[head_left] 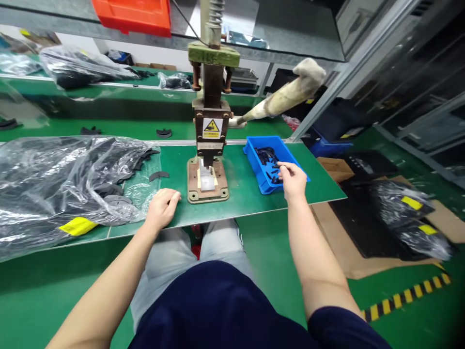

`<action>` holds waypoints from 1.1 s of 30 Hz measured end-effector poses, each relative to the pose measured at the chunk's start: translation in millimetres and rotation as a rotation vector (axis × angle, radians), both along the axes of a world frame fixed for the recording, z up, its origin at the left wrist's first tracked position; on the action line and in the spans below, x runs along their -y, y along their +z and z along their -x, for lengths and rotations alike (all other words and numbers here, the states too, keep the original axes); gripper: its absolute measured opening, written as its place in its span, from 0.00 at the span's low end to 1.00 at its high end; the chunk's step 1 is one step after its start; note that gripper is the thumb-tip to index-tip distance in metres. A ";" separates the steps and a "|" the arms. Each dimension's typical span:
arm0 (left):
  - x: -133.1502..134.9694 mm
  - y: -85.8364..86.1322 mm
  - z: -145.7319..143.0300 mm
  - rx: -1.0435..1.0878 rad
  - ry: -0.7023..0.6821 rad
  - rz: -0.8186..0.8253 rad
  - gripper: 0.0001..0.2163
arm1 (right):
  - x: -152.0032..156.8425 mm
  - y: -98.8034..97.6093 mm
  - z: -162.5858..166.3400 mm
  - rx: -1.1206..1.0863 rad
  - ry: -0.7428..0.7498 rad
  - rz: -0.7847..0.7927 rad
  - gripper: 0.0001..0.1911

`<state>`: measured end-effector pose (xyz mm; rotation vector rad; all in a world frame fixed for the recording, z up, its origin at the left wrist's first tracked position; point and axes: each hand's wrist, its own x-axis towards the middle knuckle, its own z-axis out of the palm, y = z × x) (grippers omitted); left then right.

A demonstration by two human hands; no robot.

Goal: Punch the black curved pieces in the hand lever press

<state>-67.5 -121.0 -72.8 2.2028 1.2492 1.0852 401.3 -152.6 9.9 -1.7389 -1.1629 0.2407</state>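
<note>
**Clerk:** State of the grips?

**Inspector:** The right hand (292,179) was over the near rim of the blue bin (258,180). Its fingertips were drawn together over the small black parts (267,157) inside. Whether a part was pinched between them could not be told. The left hand (163,206) lay on the green table (254,194) with its fingers curled in, and nothing showed in it.

**Clerk:** And around the hands?

**Inspector:** The bin sat at three o'clock from the press (210,126), near the table's right edge. In the inspector's judgement that placed it within easy reach of the right arm. The left hand rested at seven o'clock from the press base (192,186), just beside it and apart from the plate. That looked like a resting position, clear of the ram.

**Clerk:** Further out?

**Inspector:** Curved black pieces (116,198) spilled from a clear plastic bag (54,184) at nine o'clock, near the left hand. The bag's mouth faced the press, probably for easy picking. The lever (290,92) was wrapped in cloth, likely as padding, and stood raised at two o'clock. A yellow warning label (211,127) was on the press body.
</note>
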 end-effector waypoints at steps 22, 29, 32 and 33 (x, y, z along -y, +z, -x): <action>70.2 45.3 -62.5 0.251 -0.214 0.084 0.10 | 54.9 -39.9 210.2 -0.638 0.628 0.203 0.28; 73.8 44.8 -57.1 0.270 -0.231 0.084 0.10 | 54.8 -39.0 215.5 -0.558 0.650 0.203 0.28; 75.2 45.1 -56.4 0.278 -0.237 0.111 0.10 | 55.8 -38.8 213.3 -0.507 0.651 0.194 0.27; 75.6 45.2 -56.6 0.283 -0.238 0.134 0.10 | 56.2 -38.6 212.2 -0.487 0.650 0.189 0.26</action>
